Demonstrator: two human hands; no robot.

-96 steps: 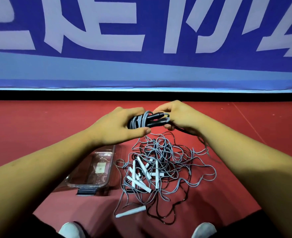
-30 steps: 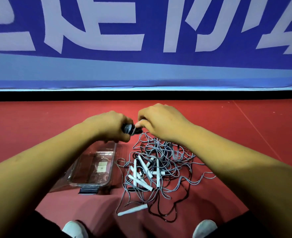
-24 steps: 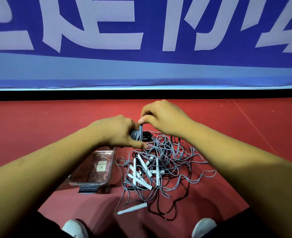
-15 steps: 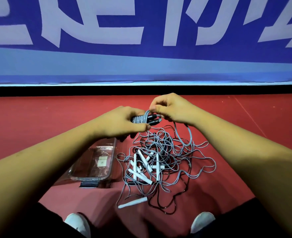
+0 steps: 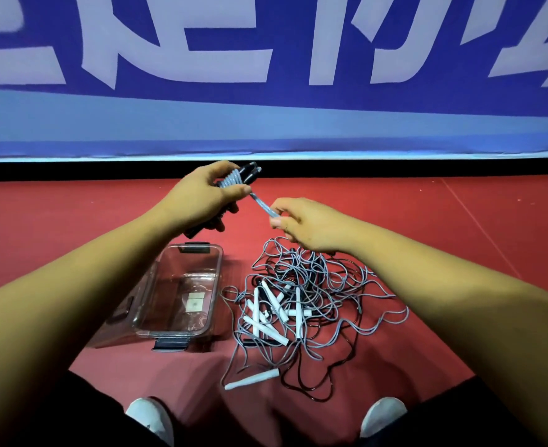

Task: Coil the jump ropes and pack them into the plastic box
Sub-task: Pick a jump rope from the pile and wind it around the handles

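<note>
Coiled jump rope: grey cord wound round dark handles, held up in the air above the floor, beyond the far end of the box.
Left hand: its fingers are curled round the bundle, with the thumb pressed on the windings.
Free strand: runs straight from the bundle down to the right hand.
Right hand: thumb and fingers are pinched together on the strand's lower end.
Rope pile: tangled grey and dark cords on the floor, below the right hand and just beside the box on its right.
White handles: several lie crossed in the middle of the pile.
Loose white handle: lies at the pile's near edge.
Plastic box: clear and open-topped, on the floor, with dark latches at its near and far ends and a pale label on its bottom.
Floor: smooth red mat; a thin pale line crosses it slantwise at the right, and shadow lies over the near part.
Black strip: runs along the floor's far edge.
Banner: blue, paler along its lower band, with large white characters cut off at the top.
Shoes: two white toes at the bottom edge.
</note>
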